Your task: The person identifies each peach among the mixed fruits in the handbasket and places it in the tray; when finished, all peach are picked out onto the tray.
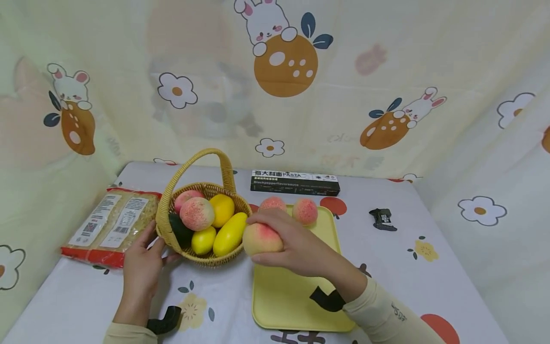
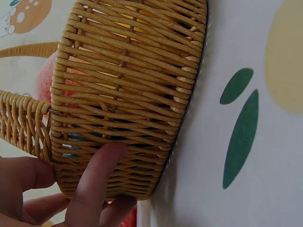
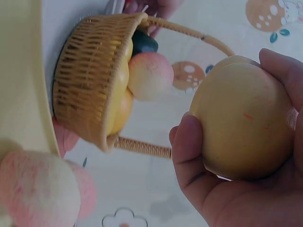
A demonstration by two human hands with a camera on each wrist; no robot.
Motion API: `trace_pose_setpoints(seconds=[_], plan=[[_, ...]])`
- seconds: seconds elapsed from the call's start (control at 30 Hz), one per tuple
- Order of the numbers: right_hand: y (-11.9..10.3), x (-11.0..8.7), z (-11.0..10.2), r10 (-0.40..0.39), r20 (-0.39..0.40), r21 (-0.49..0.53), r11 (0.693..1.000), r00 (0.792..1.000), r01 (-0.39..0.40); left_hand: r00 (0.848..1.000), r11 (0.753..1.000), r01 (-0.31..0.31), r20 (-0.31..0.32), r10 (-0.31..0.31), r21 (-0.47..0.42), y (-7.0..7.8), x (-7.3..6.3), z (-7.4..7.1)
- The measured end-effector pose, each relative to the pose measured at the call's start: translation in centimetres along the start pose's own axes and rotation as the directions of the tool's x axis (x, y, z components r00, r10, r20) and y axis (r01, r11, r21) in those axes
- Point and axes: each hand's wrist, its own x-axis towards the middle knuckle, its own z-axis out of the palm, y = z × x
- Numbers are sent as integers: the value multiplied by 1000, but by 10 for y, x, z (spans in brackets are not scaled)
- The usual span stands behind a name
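Note:
My right hand (image 1: 296,246) grips a peach (image 1: 261,239) above the yellow tray (image 1: 296,301), beside the basket's right rim. In the right wrist view, my fingers and thumb curl round that peach (image 3: 248,120). My left hand (image 1: 143,267) holds the left side of the wicker basket (image 1: 210,261), its thumb (image 2: 97,184) along the woven wall near the foot of the handle. Inside the basket lie a pinkish peach (image 1: 196,214) on top, another pink fruit (image 1: 185,197), a dark green fruit (image 1: 180,231) and several yellow fruits (image 1: 230,234). Two more peaches (image 1: 305,211) sit at the tray's far end.
Left of the basket lies a clear bag (image 1: 142,210) with red edges and white labels. A black pasta box (image 1: 294,183) stands behind the tray. At the right is a small crumpled black packet (image 1: 382,219). A printed curtain (image 1: 215,124) closes off the back and sides.

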Motion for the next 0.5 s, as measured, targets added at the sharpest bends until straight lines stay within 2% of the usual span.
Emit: trace_pose_setpoints(seconds=[0.13,0.3,0.5], plan=[[5,-14,-8,42,-35,31,999,998,-41,1000,1000,10,-3,-10,-1,-2,0,-1],[17,-36,-20,155,-95,53,987,983,-150,1000,1000,17,0,-17,-6,-3,2,-1],[37,-64,-36,186,-171,36,982,968,-183,1000,1000,12,4,-12,-17,-2,3,1]])
